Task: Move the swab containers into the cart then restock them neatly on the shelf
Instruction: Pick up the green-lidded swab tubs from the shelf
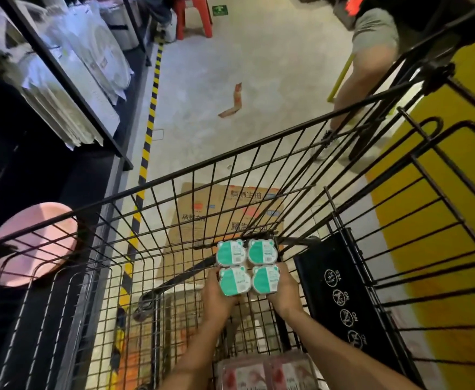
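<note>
Inside the wire cart, low against its front wall, sit 4 teal-lidded swab containers in a 2-by-2 block, touching one another. The left hand grips the near-left container from its outer side, fingers curled round its edge; the right hand grips the near-right one the same way. Nearer the camera, pink packs lie on the cart floor. Flattened cardboard shows through the mesh on the floor beyond. A pink basin sits left of the cart, below shelving of bagged goods. Another person's legs stand ahead right.
</note>
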Available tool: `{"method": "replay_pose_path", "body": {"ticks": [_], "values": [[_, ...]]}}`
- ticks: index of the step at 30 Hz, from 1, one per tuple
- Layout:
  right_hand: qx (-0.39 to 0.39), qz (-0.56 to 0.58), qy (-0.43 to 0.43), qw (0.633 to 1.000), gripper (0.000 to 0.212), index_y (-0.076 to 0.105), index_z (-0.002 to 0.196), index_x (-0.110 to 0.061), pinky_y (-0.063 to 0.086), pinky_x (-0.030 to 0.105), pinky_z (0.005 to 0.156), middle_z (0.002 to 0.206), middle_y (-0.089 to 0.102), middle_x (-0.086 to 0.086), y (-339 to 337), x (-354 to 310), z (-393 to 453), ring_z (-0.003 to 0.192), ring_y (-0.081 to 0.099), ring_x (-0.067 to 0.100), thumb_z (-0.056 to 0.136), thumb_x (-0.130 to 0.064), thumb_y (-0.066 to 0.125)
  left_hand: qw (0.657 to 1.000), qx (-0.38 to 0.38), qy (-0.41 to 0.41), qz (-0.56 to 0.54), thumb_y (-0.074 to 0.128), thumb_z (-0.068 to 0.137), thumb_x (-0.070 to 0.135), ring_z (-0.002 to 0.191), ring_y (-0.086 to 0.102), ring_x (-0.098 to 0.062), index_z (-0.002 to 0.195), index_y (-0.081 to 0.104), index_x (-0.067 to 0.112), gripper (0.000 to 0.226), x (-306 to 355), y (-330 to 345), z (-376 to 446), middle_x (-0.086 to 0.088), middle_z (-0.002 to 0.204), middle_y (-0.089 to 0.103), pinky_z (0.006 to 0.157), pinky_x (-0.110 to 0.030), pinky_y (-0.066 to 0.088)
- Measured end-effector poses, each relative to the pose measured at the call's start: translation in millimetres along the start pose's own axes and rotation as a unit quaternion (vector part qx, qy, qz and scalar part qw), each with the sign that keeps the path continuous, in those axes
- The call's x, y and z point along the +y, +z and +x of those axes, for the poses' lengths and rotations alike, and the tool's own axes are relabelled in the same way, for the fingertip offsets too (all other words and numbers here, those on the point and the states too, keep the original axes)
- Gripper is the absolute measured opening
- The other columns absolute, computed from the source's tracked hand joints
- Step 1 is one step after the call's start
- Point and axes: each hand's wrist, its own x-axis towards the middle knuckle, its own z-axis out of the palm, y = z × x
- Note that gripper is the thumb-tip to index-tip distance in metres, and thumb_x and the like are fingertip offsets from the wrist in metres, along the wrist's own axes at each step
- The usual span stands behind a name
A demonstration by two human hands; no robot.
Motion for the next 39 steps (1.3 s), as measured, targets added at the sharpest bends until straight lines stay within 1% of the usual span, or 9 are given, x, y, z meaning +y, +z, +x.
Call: {"method": "replay_pose_path", "body": {"ticks": [4,8,10,17,20,25,28,32,39], "values": [[0.009,-0.004,-0.001,1.000,0.066,0.039,0.135,-0.002,0.045,0.039,0.095,0.124,0.054,0.018,-5,-7,-8,0.113,0.054,0.033,0.078,0.002,0.071,0.999,-0.023,-0.025,0.016,0.084,0.063,-0.002,0.099,0.054,-0.010,0.130,0.046,0.010,0.078,0,-10,-4,-0.008,0.124,0.060,0.068,-0.008,0.046],[0.016,-0.046,-0.005,0.999,0.056,0.039,0.134,0.003,0.042,0.046,0.100,0.130,0.050,0.023,-13,-15,-31,0.118,0.050,0.036,0.084,0.002,0.064,0.996,-0.039,-0.043,0.065,0.084,0.065,0.004,0.126,0.046,-0.022,0.140,0.037,0.015,0.089,14,-32,-20,-0.007,0.140,0.048,0.094,-0.029,0.044],[0.008,-0.093,-0.008,0.996,0.050,0.040,0.134,0.005,0.039,0.045,0.103,0.133,0.047,0.024,-17,-25,-47,0.122,0.047,0.036,0.088,-0.002,0.058,0.994,-0.052,-0.039,0.087,0.083,0.067,0.007,0.130,0.043,-0.024,0.142,0.034,0.017,0.090,27,-46,-32,-0.006,0.143,0.044,0.097,-0.028,0.042],[0.010,-0.133,-0.115,0.984,0.047,0.038,0.137,-0.001,0.034,0.036,0.108,0.138,0.043,0.018,-50,-117,-129,0.129,0.042,0.031,0.094,-0.012,0.053,0.981,-0.052,0.112,0.147,0.062,0.091,0.026,0.136,0.037,-0.022,0.143,0.034,0.016,0.060,99,-117,-101,-0.006,0.148,0.039,0.111,-0.038,0.035],[0.016,-0.120,-0.202,0.972,0.047,0.037,0.140,-0.008,0.031,0.022,0.104,0.141,0.041,0.010,-71,-163,-171,0.131,0.040,0.022,0.096,-0.017,0.052,0.968,-0.014,0.182,0.170,0.052,0.096,0.033,0.138,0.034,-0.018,0.144,0.034,0.019,0.054,132,-154,-143,-0.002,0.150,0.036,0.114,-0.036,0.031],[-0.007,-0.131,-0.323,0.937,0.049,0.031,0.147,-0.022,0.012,0.028,0.116,0.157,0.025,-0.002,-97,-207,-249,0.145,0.015,0.011,0.100,-0.031,0.043,0.949,0.067,0.264,0.162,0.042,0.100,0.035,0.144,0.017,-0.008,0.148,0.026,0.023,0.053,149,-208,-223,0.005,0.156,0.024,0.119,-0.031,0.016],[-0.036,-0.116,-0.392,0.912,0.047,0.033,0.146,-0.024,0.008,0.023,0.113,0.155,0.029,-0.003,-106,-209,-304,0.139,0.015,0.004,0.101,-0.033,0.042,0.953,0.119,0.248,0.125,0.039,0.100,0.040,0.142,0.011,0.000,0.149,0.021,0.027,0.054,141,-228,-280,0.011,0.156,0.019,0.118,-0.027,0.011],[-0.087,-0.106,-0.424,0.895,0.049,0.033,0.146,-0.022,0.009,0.026,0.116,0.155,0.027,-0.002,-107,-196,-364,0.143,0.014,0.008,0.099,-0.035,0.042,0.953,0.195,0.220,0.067,0.038,0.099,0.043,0.144,0.019,-0.005,0.148,0.028,0.025,0.053,123,-240,-358,0.007,0.156,0.025,0.120,-0.037,0.018],[-0.190,-0.074,-0.458,0.865,0.049,0.025,0.136,-0.043,0.007,0.023,0.112,0.143,0.015,-0.025,-100,-163,-484,0.136,0.012,-0.004,0.089,-0.052,0.034,0.918,0.377,0.126,0.008,0.046,0.098,0.036,0.139,0.031,-0.008,0.144,0.038,0.022,0.049,67,-256,-506,0.008,0.151,0.036,0.114,-0.040,0.030]]}}
